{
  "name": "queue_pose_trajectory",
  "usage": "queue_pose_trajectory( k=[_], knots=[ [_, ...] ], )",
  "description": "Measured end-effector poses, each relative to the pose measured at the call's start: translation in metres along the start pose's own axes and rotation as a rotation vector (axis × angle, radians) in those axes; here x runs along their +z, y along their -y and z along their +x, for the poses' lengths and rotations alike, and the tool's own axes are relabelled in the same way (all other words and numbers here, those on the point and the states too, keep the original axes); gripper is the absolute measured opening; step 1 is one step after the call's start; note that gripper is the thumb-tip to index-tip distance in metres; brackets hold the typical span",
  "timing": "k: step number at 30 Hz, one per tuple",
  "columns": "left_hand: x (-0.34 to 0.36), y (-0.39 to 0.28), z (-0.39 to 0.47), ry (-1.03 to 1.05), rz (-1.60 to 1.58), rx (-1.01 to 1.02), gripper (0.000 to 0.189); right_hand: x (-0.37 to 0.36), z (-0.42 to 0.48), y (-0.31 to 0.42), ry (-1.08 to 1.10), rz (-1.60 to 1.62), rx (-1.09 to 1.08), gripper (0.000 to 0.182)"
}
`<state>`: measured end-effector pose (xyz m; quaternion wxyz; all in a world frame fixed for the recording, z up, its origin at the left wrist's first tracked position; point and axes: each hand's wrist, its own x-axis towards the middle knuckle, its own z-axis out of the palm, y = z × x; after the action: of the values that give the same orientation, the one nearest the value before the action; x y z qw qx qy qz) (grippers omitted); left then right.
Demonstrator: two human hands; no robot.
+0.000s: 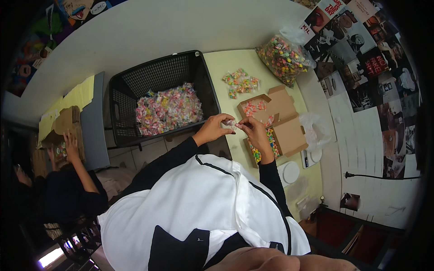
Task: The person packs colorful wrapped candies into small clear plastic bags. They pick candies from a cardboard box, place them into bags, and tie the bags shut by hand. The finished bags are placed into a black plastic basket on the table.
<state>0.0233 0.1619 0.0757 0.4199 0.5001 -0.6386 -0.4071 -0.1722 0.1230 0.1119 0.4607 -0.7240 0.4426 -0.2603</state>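
Note:
My left hand (pixel 217 127) and my right hand (pixel 253 130) meet above the pale yellow table, just right of a black plastic crate. Between their fingertips is a small clear plastic bag (pixel 231 124); my left thumb and fingers grip its body, and my right fingertips pinch its end. What the bag holds is too small to tell. Beside my right hand stand two open cardboard boxes: the farther one (pixel 241 105) contains small packets with pink and orange pieces, the nearer one (pixel 250 156) loose multicoloured candies, partly covered by my right hand and wrist.
The black crate (pixel 212 88) holds many wrapped candies. Filled packets (pixel 242 81) and a large bag of candies (pixel 284 59) lie farther back. A round white lid-like object (pixel 290 172) and a small scale-like device (pixel 306 159) are at right. Another person's hand (pixel 72 147) touches cardboard at left.

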Motion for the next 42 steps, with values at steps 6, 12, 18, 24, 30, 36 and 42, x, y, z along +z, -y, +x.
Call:
queue_pose_trajectory(
  k=[6,12,18,24,30,36,42],
  knots=[
    [-0.001,0.000,-0.001,0.019,-0.003,0.019,0.047,0.002,-0.002,0.003,-0.008,-0.013,-0.094,0.009],
    [-0.012,0.006,-0.003,0.189,-0.234,-0.215,0.033,0.011,-0.001,0.008,0.035,0.021,0.031,0.008],
    [-0.018,0.033,-0.007,0.296,-0.361,-0.183,0.023,0.018,-0.005,-0.006,0.125,0.048,-0.071,0.011],
    [-0.012,0.040,-0.009,0.194,-0.323,-0.173,0.020,0.033,-0.010,-0.008,0.184,0.022,-0.098,0.010],
    [-0.014,0.031,-0.010,0.137,-0.130,-0.110,0.020,0.038,-0.012,-0.017,0.218,0.184,-0.096,0.015],
    [-0.028,0.009,-0.025,0.115,-0.065,-0.086,0.021,0.058,-0.020,-0.022,0.240,0.152,-0.051,0.019],
    [-0.035,0.020,-0.040,0.073,-0.164,-0.165,0.023,0.072,-0.017,-0.029,0.307,0.210,0.050,0.016]
  ],
)
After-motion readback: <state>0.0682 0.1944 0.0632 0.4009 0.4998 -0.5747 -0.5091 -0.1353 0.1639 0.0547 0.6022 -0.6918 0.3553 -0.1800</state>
